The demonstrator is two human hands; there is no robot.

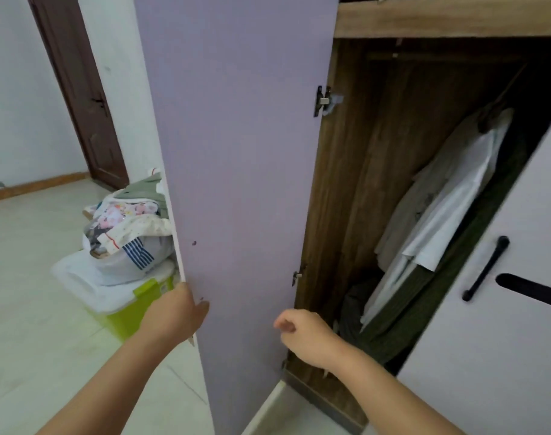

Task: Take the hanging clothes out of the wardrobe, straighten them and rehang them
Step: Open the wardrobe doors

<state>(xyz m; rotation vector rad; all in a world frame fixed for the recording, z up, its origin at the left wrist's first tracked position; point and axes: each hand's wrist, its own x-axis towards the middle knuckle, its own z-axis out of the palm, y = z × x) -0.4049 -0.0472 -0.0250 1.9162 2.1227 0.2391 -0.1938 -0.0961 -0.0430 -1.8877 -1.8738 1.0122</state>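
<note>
bin (132, 301): green storage box on the floor at 9 o'clock from the door, just behind its free edge. Risk: a wider swing knocks the door into it.
bag (132, 243): overfull with clothes, sits on the bin lid. Risk: a door bump tips it; the load looks top-heavy.
left hand (176, 315): closed on the free edge of the door, low down, thumb on the inner face. Risk: a low grip gives little control of a tall panel.
door (242, 152): purple, swung open, fills the centre. Risk: if released it could drift back into the reach path; can't tell whether the hinges hold it.
hinge (322, 100): upper one, at 1 o'clock from the right hand. Risk: pinch point for a sleeve or fingers.
right hand (305, 335): empty, fingers loosely curled, at the opening's lower edge, touching nothing.
shirts (450, 189): pale ones hang inside the wardrobe at 2 o'clock from the right hand, bunched, dark clothes behind. Risk: pulling cloth instead of the hanger drags neighbours off; hooks are too dark to see.
shut door (503, 309): white, at 3 o'clock, covers part of the row. Risk: clothes snag on its edge coming out.
</note>
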